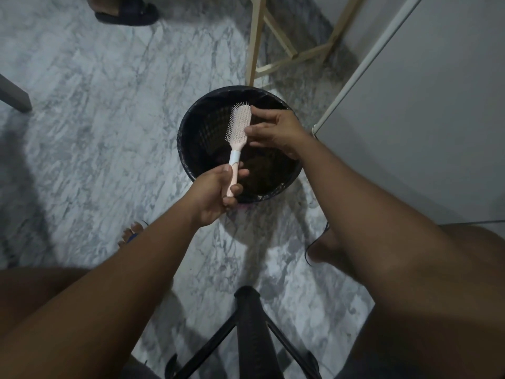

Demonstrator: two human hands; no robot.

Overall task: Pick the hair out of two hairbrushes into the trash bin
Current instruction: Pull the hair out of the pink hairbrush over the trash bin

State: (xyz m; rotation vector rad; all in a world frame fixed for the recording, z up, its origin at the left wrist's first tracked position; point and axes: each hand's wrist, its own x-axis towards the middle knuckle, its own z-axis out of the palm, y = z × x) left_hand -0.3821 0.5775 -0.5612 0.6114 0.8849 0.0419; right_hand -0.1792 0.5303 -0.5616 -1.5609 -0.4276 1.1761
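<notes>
A pink hairbrush (pixel 238 126) with a white band on its handle is held over a round black trash bin (pixel 191 138) lined with a dark bag. My left hand (pixel 216 194) is closed around the lower handle, bristles facing left. My right hand (pixel 276 129) sits at the right edge of the brush head, thumb and fingers touching its back and side. Dark clumps lie at the bottom of the bin. Only one brush is in view.
The bin stands on a grey marble floor (pixel 95 119). Wooden frame legs (pixel 255 39) rise just behind it, a white cabinet (pixel 423 105) is at the right. A black chair base (pixel 250 332) sits between my knees, and a sandalled foot (pixel 125 10) is at the top left.
</notes>
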